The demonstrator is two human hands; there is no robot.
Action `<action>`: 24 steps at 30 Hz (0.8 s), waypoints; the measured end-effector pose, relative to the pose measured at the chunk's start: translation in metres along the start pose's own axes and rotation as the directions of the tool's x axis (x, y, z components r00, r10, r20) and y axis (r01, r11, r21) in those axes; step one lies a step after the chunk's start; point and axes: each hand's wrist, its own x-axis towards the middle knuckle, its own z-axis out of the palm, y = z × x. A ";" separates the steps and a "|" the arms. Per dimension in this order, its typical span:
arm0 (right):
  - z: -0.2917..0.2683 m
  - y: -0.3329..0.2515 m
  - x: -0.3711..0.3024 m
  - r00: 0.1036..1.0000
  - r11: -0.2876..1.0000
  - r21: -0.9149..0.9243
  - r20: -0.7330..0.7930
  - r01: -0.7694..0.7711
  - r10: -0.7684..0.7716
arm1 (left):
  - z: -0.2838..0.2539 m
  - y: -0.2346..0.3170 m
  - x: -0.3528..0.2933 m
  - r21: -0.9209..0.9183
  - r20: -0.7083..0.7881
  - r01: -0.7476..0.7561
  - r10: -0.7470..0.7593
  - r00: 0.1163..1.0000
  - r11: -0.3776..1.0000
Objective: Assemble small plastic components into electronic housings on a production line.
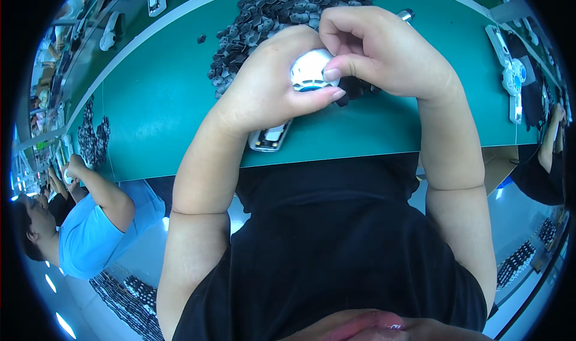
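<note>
My left hand [267,80] is wrapped round a white rounded plastic device [308,68] with a blue strip along its near edge. Its thumb stretches along the near side of the device. My right hand [387,53] is closed, its fingers curled and its thumb tip against the device's right side; anything pinched there is hidden. From beneath my left wrist sticks out a white casing end [270,138] with a dark opening and metal contacts. I cannot tell whether it belongs to the held device.
A large heap of small dark plastic pieces [282,8] lies just beyond my hands on the green table [156,113]. A shiny metal cylinder [407,15] is behind my right hand. More white devices [513,80] lie at the right; a person in blue [99,233] works at the left.
</note>
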 end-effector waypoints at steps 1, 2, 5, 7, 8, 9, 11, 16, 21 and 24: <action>0.000 0.000 0.000 1.000 1.000 0.004 -0.013 -0.001 0.001 | 0.000 0.000 0.002 0.005 0.013 -0.003 0.003 1.000 1.000; 0.000 0.001 -0.001 1.000 1.000 -0.005 -0.008 -0.009 0.009 | 0.002 0.000 0.003 0.022 0.010 -0.013 0.013 1.000 1.000; -0.002 0.004 -0.002 1.000 1.000 -0.022 -0.007 -0.018 0.018 | 0.001 0.004 0.005 0.065 0.010 -0.035 0.034 0.999 0.997; -0.004 0.011 -0.001 0.998 0.980 0.195 0.055 -0.029 0.019 | -0.006 0.009 0.003 0.099 0.050 -0.043 0.039 0.998 0.994; -0.005 0.016 0.001 0.996 0.954 0.298 0.087 -0.040 0.015 | -0.010 0.010 0.003 0.114 0.068 -0.050 0.042 0.997 0.992; -0.007 0.022 0.001 0.996 0.955 0.294 0.083 -0.044 0.021 | -0.017 0.016 0.000 0.110 0.072 -0.056 0.049 0.996 0.992; -0.017 0.039 -0.005 0.986 0.978 0.169 -0.088 -0.122 0.138 | -0.037 0.033 -0.003 0.158 0.108 -0.006 -0.011 0.994 0.987; 0.005 0.040 0.000 0.991 0.931 -0.358 -0.132 -0.077 0.031 | -0.151 0.019 -0.038 -0.498 -0.712 -0.437 -0.065 0.700 0.749; 0.012 0.055 0.000 0.999 0.870 -0.493 0.027 -0.005 0.021 | -0.124 -0.029 -0.018 -0.794 -0.497 -0.324 -0.243 0.833 0.514; 0.009 0.048 0.001 0.994 0.865 -0.500 0.066 -0.041 0.085 | -0.059 -0.034 0.006 -0.929 -0.335 -0.210 -0.456 0.825 0.304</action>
